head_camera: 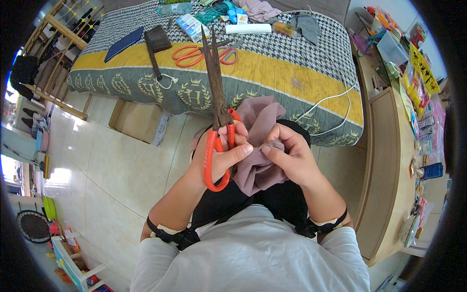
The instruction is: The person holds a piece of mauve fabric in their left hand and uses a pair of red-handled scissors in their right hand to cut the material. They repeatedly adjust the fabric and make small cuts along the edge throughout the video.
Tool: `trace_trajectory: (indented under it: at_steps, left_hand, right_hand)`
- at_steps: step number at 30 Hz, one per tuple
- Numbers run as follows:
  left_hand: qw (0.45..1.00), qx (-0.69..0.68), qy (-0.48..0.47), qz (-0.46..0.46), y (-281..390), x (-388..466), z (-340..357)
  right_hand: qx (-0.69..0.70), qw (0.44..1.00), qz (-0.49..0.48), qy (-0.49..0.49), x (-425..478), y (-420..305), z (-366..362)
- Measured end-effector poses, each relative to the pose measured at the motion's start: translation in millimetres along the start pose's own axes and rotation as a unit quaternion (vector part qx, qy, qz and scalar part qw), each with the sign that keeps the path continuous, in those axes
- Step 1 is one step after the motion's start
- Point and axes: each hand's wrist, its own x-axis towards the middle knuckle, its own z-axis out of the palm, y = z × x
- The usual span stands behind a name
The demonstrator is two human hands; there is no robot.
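Note:
A bunched mauve cloth [251, 175] lies across my lap, over black trousers. My left hand [230, 149] has large scissors [215, 84] hooked on it by their red-coated handles. Their rusty blades point away from me, tips slightly apart. The thumb and fingers of that same hand also grip the cloth near a stitched seam. Close beside it, my right hand [288, 153] pinches a gathered edge of the cloth between thumb and forefinger. Part of the left fingers is hidden behind the scissor handles.
Ahead stands a bed with a patterned cover [262, 80], holding red-handled scissors [188, 56], a dark brush [157, 42], a blue flat case [124, 43] and a white roll [248, 29]. A white cord [328, 95] hangs over its edge. An open cardboard box [136, 118] sits on the floor; a wooden cabinet [381, 175] is at right.

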Motion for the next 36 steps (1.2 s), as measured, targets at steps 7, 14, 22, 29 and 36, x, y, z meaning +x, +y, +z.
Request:
trace_trajectory:
  at_steps: [7, 14, 22, 29, 36]
  left_hand:
    - [0.998, 0.064, 0.013, 0.027, -5, -1, -6]
    - [0.993, 0.117, 0.012, 0.025, -2, 0, -7]
    - [0.970, 0.240, 0.029, 0.035, 18, -24, -22]
    - [0.873, 0.455, -0.143, -0.096, 34, -82, -56]
    - [0.792, 0.577, -0.143, -0.142, 42, -99, -61]
  right_hand:
    - [-0.089, 0.995, 0.011, -0.034, 1, -5, 5]
    - [0.010, 0.999, 0.036, -0.037, -1, 1, 1]
    - [0.098, 0.992, 0.069, -0.033, 1, 6, 1]
    - [0.086, 0.993, 0.078, -0.020, 3, 2, 3]
    - [0.035, 0.998, 0.043, -0.016, 4, 2, 4]
